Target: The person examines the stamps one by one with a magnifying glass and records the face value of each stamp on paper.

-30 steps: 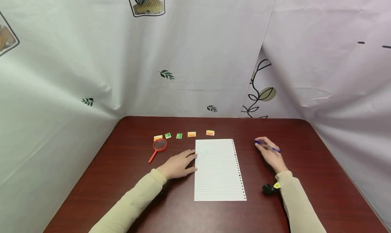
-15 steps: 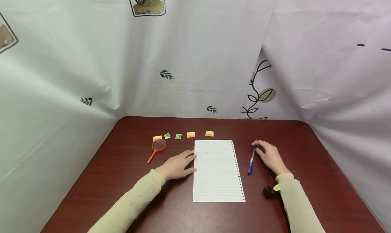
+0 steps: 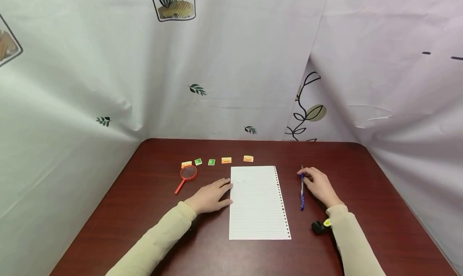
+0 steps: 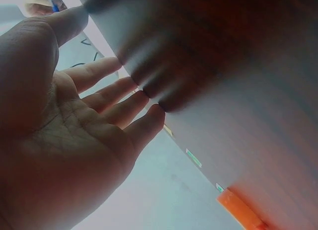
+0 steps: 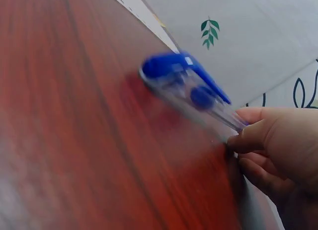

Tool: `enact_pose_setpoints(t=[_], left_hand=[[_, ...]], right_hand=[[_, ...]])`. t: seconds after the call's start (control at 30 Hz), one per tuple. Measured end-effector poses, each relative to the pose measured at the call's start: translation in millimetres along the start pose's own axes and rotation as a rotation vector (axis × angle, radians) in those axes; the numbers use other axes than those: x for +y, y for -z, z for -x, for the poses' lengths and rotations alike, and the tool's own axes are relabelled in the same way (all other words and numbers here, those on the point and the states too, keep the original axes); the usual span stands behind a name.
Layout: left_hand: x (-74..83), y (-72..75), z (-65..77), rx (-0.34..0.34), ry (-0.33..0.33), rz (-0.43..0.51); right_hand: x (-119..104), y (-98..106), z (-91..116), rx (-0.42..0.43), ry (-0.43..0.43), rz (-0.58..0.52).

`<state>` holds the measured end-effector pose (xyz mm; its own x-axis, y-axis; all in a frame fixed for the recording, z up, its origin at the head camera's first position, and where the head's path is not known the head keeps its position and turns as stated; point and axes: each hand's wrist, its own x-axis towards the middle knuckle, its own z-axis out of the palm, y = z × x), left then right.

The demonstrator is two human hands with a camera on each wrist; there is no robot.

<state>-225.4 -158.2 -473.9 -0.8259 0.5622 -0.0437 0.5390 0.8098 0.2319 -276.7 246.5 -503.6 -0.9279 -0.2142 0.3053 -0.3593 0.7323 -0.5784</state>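
Note:
A blue and clear pen [image 3: 302, 193] lies in the fingers of my right hand [image 3: 319, 185], pinched near one end. In the right wrist view the pen's blue clip end [image 5: 171, 68] points away from the hand, slightly blurred. A sheet of lined paper [image 3: 257, 207] with punched holes down its right side is on the table, faint writing near its top left. My left hand [image 3: 209, 196] rests with fingers spread and straight, fingertips at the paper's left edge. The left wrist view shows the palm of the left hand [image 4: 89, 115] and its fingers on the table.
On the dark red table [image 3: 144, 219] a red magnifying glass [image 3: 189, 172] lies left of the paper, its lens end by an orange card [image 3: 186, 164]. Several small green and orange cards form a row behind the paper. A black object [image 3: 318, 227] is at my right wrist. Printed curtains [image 3: 231, 66] surround the table.
The pen has swung in my right fingers from lying across the hand to pointing toward me, and its near end has shifted slightly right since. My left hand stays at the paper.

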Motion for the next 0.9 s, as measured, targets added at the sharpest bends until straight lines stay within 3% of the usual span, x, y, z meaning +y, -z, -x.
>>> enact_pose_setpoints(t=[0.9], left_hand=[[-1.1,-2.3,-1.9,-0.003,0.004,-0.014]], right_hand=[[-3.6,-1.3,0.1,-0.048,-0.037,0.020]])
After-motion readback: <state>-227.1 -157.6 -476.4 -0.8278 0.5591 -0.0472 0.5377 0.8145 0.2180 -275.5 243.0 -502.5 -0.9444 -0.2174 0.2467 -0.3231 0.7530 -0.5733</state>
